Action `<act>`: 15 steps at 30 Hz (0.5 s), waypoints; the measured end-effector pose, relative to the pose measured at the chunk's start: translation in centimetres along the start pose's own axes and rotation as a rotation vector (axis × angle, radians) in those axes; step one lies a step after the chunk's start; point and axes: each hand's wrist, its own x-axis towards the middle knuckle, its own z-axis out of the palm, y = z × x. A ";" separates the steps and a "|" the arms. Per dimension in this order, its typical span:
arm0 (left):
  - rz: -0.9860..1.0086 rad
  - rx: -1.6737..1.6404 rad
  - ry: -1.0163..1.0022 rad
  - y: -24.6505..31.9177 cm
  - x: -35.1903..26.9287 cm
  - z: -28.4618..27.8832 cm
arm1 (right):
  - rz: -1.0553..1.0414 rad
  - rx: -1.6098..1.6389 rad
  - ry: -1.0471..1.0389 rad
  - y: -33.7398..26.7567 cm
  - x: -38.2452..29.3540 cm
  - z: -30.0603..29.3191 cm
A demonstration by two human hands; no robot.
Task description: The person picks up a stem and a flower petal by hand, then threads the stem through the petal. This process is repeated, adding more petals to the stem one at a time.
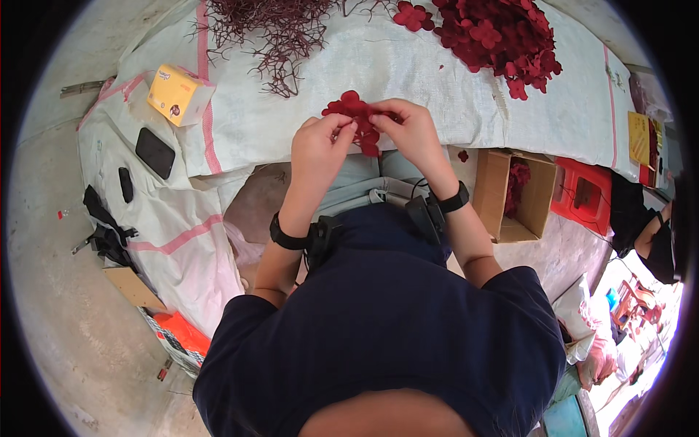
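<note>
Between my two hands, above the front edge of the table, is a cluster of dark red artificial flowers (357, 112). The fingertips of my left hand (325, 139) pinch it from the left. My right hand (408, 123) grips its right side with thumb and forefinger; what lies under those fingers is partly hidden. Farther back on the right rests a large heap of red artificial petals (494, 41), with a loose flower (413, 16) beside it. A tangle of thin brown-red branching stems (273, 33) lies at the back left.
White woven sheeting (349, 65) covers the table. A yellow tissue pack (176, 94), a black phone (155, 153) and a small black object (126, 184) lie left. Below the right edge are a cardboard box (524, 205) holding red flowers and a red plastic stool (581, 194). Another person's arm (652, 232) shows far right.
</note>
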 end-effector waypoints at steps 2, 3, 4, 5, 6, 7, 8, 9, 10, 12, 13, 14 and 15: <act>0.019 0.048 -0.010 0.2 0.0 0.0 | -0.010 0.030 -0.011 0.1 0.1 0.4; 0.014 -0.033 -0.007 0.2 -0.1 0.1 | 0.021 0.043 -0.016 0.1 0.1 0.5; 0.009 -0.116 -0.004 0.2 -0.1 0.2 | 0.091 0.034 -0.020 0.1 0.1 0.6; 0.007 -0.199 -0.001 0.2 -0.1 0.4 | 0.053 0.053 -0.023 0.1 0.1 0.6; 0.007 -0.201 -0.001 0.2 -0.1 0.6 | 0.064 0.091 -0.023 0.0 0.1 0.6; -0.017 -0.217 0.013 0.2 -0.1 0.8 | 0.076 0.130 -0.023 -0.1 0.0 0.6; -0.041 -0.232 0.027 0.1 -0.1 0.9 | 0.089 0.171 -0.023 -0.2 -0.1 0.6; -0.077 -0.249 0.028 0.1 -0.1 1.0 | 0.091 0.171 -0.021 -0.3 -0.2 0.7; -0.064 -0.248 0.036 0.0 -0.1 1.0 | 0.103 0.204 -0.036 -0.4 -0.3 0.8; -0.010 -0.163 0.002 -0.1 0.0 0.7 | 0.120 0.280 -0.076 -0.5 -0.4 1.0; 0.016 -0.119 -0.012 -0.2 -0.1 0.6 | 0.125 0.271 -0.070 -0.5 -0.4 1.1; 0.016 -0.119 -0.011 -0.2 -0.1 0.6 | 0.133 0.348 -0.068 -0.5 -0.4 1.3; 0.021 -0.114 0.011 -0.3 -0.1 0.6 | 0.141 0.425 -0.065 -0.4 -0.4 1.4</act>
